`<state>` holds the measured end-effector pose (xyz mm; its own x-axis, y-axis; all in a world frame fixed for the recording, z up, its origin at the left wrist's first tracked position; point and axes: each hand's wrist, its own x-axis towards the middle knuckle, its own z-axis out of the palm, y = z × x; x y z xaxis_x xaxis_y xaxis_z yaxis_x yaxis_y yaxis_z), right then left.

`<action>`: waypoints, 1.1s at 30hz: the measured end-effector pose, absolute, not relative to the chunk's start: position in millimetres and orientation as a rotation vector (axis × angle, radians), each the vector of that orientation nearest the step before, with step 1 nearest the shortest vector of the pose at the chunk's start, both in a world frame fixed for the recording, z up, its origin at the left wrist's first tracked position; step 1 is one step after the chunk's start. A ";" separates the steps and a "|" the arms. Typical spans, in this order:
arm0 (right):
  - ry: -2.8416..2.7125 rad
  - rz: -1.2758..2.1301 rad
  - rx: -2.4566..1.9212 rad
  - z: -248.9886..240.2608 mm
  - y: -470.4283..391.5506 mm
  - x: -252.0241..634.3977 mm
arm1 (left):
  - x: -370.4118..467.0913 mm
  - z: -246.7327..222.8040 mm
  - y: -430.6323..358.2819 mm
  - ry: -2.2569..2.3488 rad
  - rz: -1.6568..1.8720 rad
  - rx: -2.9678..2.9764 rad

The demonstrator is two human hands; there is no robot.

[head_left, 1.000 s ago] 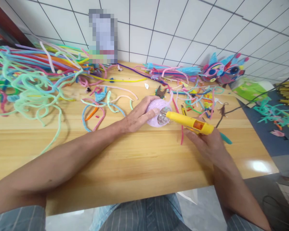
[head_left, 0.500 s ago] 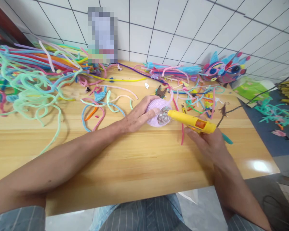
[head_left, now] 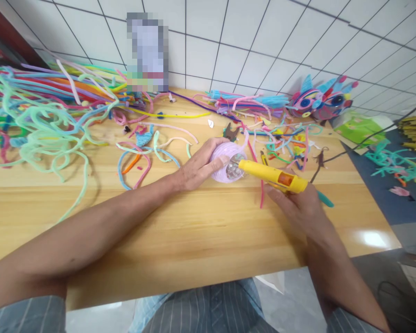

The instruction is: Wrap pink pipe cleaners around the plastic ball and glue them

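My left hand (head_left: 203, 164) grips a lilac ball (head_left: 223, 173) wound with pipe cleaner, its thumb lying across the top. Clear, shiny plastic (head_left: 235, 171) shows through a gap on the ball's right side. A loose lilac end (head_left: 245, 137) sticks up from it. In my right hand (head_left: 303, 206) is a yellow glue gun (head_left: 263, 172), the fingers wrapped round its handle. The gun's nozzle points left and reaches the plastic at the edge of the lilac winding; whether it touches cannot be made out. A pink pipe cleaner (head_left: 262, 194) lies just below the gun.
Tangled pipe cleaners (head_left: 45, 125) cover the table's left side. Behind the ball lies a bundle of pipe cleaners (head_left: 249, 102); pliers (head_left: 230, 132) and a small yellow cutter (head_left: 264, 157) lie nearer. Decorated figures (head_left: 321, 99) stand at the back right. A dark cable (head_left: 364, 143) crosses the right edge.
The glue gun and my right hand have shifted very slightly to the left. My left hand and the ball stay in place.
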<state>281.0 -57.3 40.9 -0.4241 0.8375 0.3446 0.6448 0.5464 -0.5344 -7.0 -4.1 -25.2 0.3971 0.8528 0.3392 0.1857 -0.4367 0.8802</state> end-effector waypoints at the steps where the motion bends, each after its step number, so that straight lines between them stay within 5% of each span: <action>1: -2.210 0.440 -1.185 41.0 -57.5 280.9 | -7.0 -25.0 -4.1 0.895 1.063 1.866; 33: -2.185 0.497 -1.249 38.0 -59.3 282.8 | -7.6 -23.6 -4.5 0.892 1.053 1.869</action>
<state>282.8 -59.3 38.0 -0.4025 0.8680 0.2908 0.6571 0.4952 -0.5684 -7.6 -4.5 -23.6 0.4062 0.8508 0.3334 0.1889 -0.4351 0.8803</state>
